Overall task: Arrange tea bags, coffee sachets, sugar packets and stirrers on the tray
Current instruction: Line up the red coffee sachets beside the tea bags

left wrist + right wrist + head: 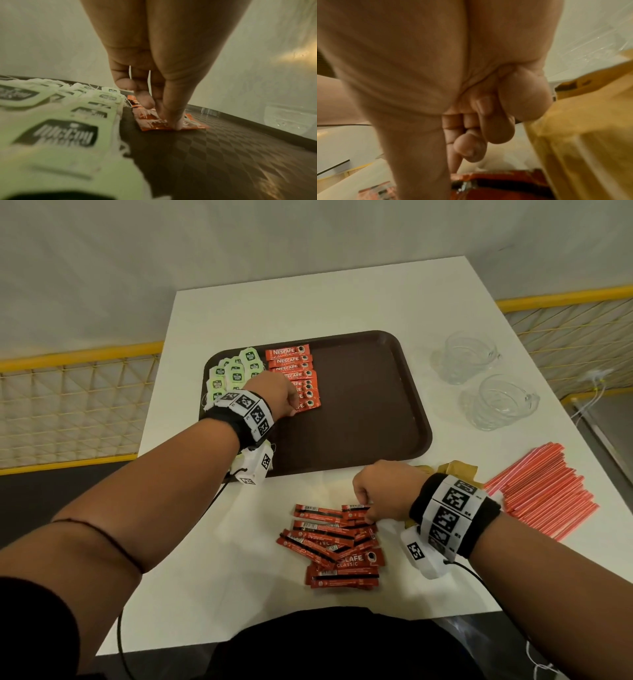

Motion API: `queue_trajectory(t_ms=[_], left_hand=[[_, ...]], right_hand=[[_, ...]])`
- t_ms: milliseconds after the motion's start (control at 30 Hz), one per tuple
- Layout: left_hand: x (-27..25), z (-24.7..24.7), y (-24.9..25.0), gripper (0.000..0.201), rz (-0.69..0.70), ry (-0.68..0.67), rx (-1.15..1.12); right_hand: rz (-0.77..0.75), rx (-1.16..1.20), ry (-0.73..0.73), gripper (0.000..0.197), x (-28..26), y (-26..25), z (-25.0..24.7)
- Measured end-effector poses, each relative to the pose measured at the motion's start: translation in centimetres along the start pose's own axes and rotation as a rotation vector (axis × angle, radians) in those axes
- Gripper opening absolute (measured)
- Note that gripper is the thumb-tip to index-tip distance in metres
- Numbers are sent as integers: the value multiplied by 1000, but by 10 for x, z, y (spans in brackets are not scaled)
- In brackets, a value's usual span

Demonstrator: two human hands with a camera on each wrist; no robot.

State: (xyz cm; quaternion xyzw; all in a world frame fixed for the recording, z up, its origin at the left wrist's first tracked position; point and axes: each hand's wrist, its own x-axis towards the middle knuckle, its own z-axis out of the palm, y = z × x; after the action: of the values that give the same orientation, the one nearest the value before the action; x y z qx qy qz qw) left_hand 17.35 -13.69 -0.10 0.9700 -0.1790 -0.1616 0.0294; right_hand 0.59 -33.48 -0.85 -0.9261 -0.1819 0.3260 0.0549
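Note:
A brown tray [370,405] holds green tea bags [233,371] at its left end and, beside them, a column of red coffee sachets [294,364]. My left hand [291,402] is at the near end of that column. In the left wrist view its fingertips [175,124] pinch an orange sachet [154,123] lying flat on the tray, next to the tea bags [56,129]. My right hand [363,505] hovers over a loose pile of sachets [335,546] on the table, fingers curled. Its thumb and forefinger [452,171] pinch the edge of a red sachet [496,180].
Brown sugar packets [455,467] lie under my right wrist and fill the right wrist view's right side [582,142]. Red-and-white stirrers [544,491] are heaped at the table's right edge. Two glass cups [466,357] [503,402] stand right of the tray. A yellow railing borders the table.

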Motion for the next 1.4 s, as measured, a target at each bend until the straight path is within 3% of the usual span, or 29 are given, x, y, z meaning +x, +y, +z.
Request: queue_trajectory(t_ms=[133, 233, 367, 500, 733, 833, 1033, 1133, 1267, 1400], left_hand=[[-13, -2, 6, 15, 13, 72, -72], [-41, 1, 16, 12, 122, 141, -176], [-84, 15, 31, 13, 298, -66, -143], [-108, 40, 40, 24, 343, -237, -10], [-120, 59, 48, 22, 338, -226, 115], [-126, 57, 49, 12, 332, -155, 76], [-143, 52, 54, 7, 360, 278, -46], [-148, 55, 57, 13, 381, 417, -57], [-145, 52, 54, 19, 334, 389, -97], [-134, 39, 39, 18, 297, 329, -238]], right_hand=[[-25, -15, -1, 17, 1, -2, -1], [-40, -12, 17, 11, -1, -3, -3], [-41, 34, 53, 17, -5, 2, -9], [-47, 110, 141, 24, -10, 5, -12], [-42, 301, 242, 18, -13, 9, -8], [-41, 355, 262, 11, -14, 11, -4], [-99, 326, 263, 46, -14, 12, -4], [-155, 373, 281, 41, -13, 10, -4], [-179, 369, 391, 19, -13, 7, -7], [-184, 369, 433, 12, -13, 5, -10]])
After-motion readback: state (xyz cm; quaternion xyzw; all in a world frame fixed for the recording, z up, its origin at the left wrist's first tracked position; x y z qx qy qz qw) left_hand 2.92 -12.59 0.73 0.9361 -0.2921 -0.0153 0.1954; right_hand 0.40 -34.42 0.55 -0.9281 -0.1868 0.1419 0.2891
